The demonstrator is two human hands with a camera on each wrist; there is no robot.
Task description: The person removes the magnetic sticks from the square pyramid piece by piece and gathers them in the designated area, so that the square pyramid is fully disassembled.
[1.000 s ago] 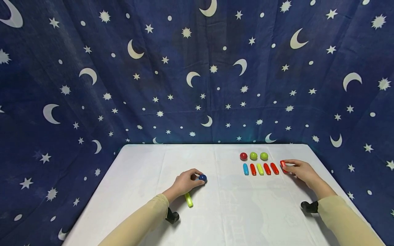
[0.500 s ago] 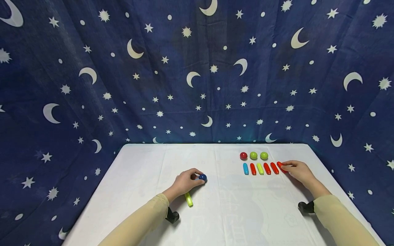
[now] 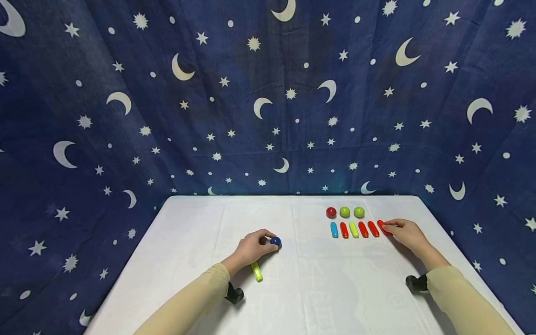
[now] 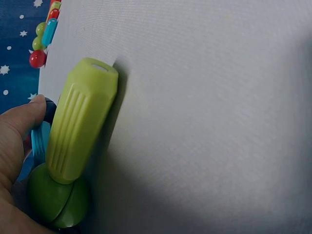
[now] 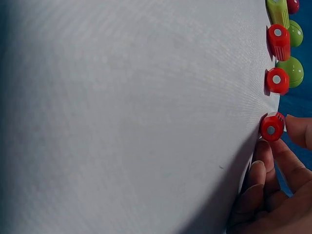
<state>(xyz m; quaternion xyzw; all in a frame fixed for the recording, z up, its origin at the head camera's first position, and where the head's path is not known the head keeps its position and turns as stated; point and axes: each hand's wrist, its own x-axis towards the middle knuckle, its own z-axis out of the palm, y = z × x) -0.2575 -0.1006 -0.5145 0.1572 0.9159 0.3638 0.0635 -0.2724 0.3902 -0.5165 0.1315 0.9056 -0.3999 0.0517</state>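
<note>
My left hand [image 3: 250, 247], left of the table's middle, holds a dark blue ball [image 3: 276, 242] between thumb and fingers. A light blue ribbed stick [image 4: 39, 146] shows behind that hand in the left wrist view. Close under the wrist lie a yellow-green ribbed stick [image 4: 80, 117] and a green ball [image 4: 53, 200], which the hand hides in the head view. On the far right, my right hand [image 3: 409, 232] pinches a red stick [image 5: 271, 127] at the row's right end. Left of it run two red sticks [image 3: 373, 229], a yellow-green stick [image 3: 353, 230], another red stick [image 3: 344, 230] and a light blue stick [image 3: 334, 230].
Behind the sticks stand a red ball [image 3: 331, 212] and two green balls [image 3: 345, 212], lined up. A white cloth covers the table [image 3: 318, 288]. Along its back and sides hangs a dark blue curtain [image 3: 234, 116] with moons and stars.
My right hand has moved slightly left with the red stick, which now lies beside the others at the row's right end. The left hand keeps still on the dark blue ball.
</note>
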